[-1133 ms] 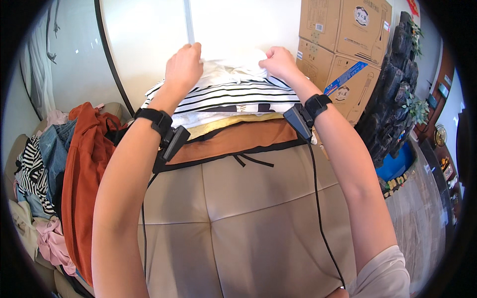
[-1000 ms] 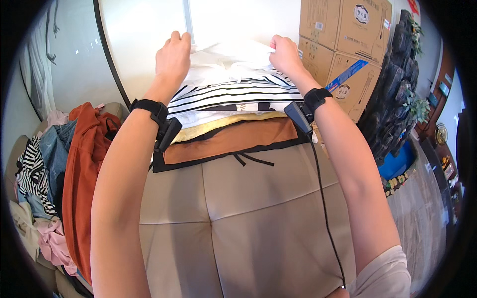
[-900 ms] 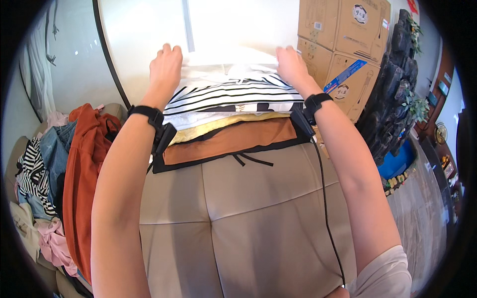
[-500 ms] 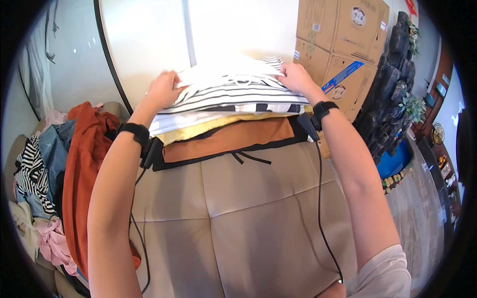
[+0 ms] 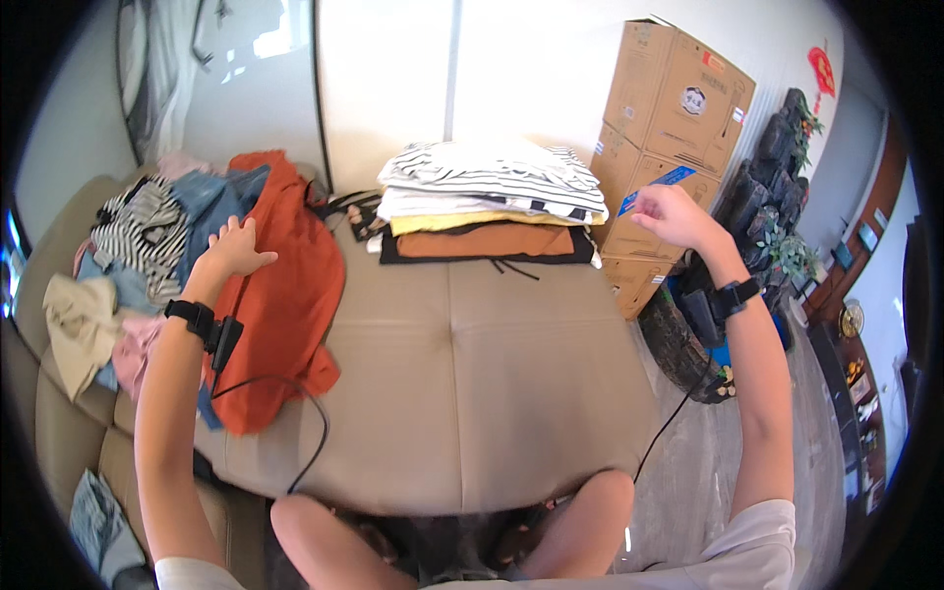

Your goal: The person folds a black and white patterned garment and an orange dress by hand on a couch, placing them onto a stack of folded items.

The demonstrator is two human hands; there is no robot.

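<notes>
My left hand [image 5: 236, 248], fingers spread, is over the edge of an orange-red garment [image 5: 285, 285] at the left of the seat; whether it touches the cloth I cannot tell. Beside that garment lie blue denim [image 5: 208, 202] and a black-and-white striped garment [image 5: 147, 236]. My right hand [image 5: 677, 218] is raised in front of the cardboard boxes, its fingers curled together with nothing seen in them. Between my hands, farther back, sits a neat stack of folded clothes [image 5: 492, 192]: striped and white on top, yellow, brown and black below.
A tan padded seat [image 5: 393, 374] spans the middle, my knees at its front edge. Stacked cardboard boxes [image 5: 678, 98] and a dark rock fountain [image 5: 762, 187] stand at the right. Cream [image 5: 79, 315] and pink clothes [image 5: 138, 349] lie far left. Cables hang from my wrist straps.
Both hands have let go of the folded stack. My left hand has moved left over the orange-red garment, my right hand rightward and up. The view has shifted back and leftward.
</notes>
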